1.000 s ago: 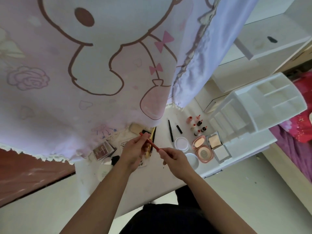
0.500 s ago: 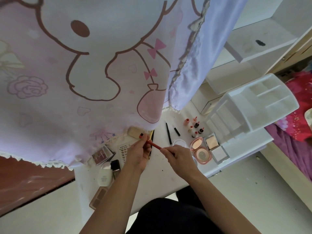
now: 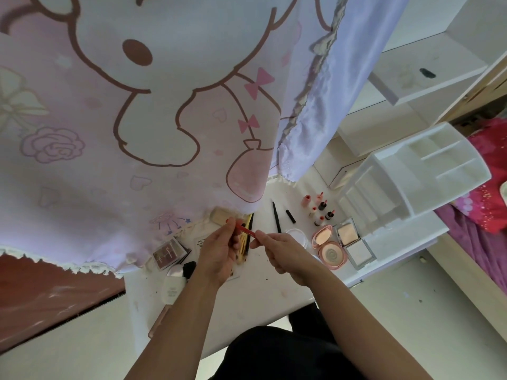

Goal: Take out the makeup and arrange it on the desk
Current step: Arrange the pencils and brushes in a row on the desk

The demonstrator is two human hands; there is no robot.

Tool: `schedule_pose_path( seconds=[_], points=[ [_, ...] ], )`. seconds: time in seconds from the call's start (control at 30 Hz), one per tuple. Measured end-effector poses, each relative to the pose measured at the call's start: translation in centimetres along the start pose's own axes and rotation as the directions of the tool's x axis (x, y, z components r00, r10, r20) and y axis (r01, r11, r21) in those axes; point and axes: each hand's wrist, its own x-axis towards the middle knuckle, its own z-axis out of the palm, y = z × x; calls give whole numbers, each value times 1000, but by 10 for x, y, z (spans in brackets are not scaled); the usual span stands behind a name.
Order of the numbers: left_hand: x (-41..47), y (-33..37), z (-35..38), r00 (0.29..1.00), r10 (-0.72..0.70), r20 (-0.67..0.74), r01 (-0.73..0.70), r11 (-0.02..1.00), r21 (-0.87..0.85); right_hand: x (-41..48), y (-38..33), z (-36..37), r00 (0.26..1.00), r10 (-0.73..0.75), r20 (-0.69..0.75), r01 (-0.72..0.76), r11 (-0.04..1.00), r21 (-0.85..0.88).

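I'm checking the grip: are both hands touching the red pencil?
Touching. The head view shows the left hand pinching the red pencil at its upper end and the right hand pinching its lower end.

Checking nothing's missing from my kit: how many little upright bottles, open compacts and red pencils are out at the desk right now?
Little upright bottles: 6
Open compacts: 2
Red pencil: 1
Total: 9

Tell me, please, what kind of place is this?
Most likely a bedroom: makeup such as the pink compact lies on the white desk, a cartoon-print curtain hangs over it, and red bedding shows at the right.
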Motion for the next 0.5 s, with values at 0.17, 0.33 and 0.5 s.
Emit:
schedule_pose_path(
  seconds=[0.17, 0.33, 0.5],
  points=[
    [7, 4, 4, 992, -28, -126, 17, 996, -86, -2, -7, 9, 994, -55, -94, 41, 989, -140],
    [6, -6, 8, 983, -71, -170, 42, 984, -171, -2, -2, 13, 988, -74, -138, 35, 965, -261],
    [5, -9, 3, 988, -66, -138, 37, 979, -201, -6, -5, 8, 973, 205, 103, -223, 953, 205]
  ],
)
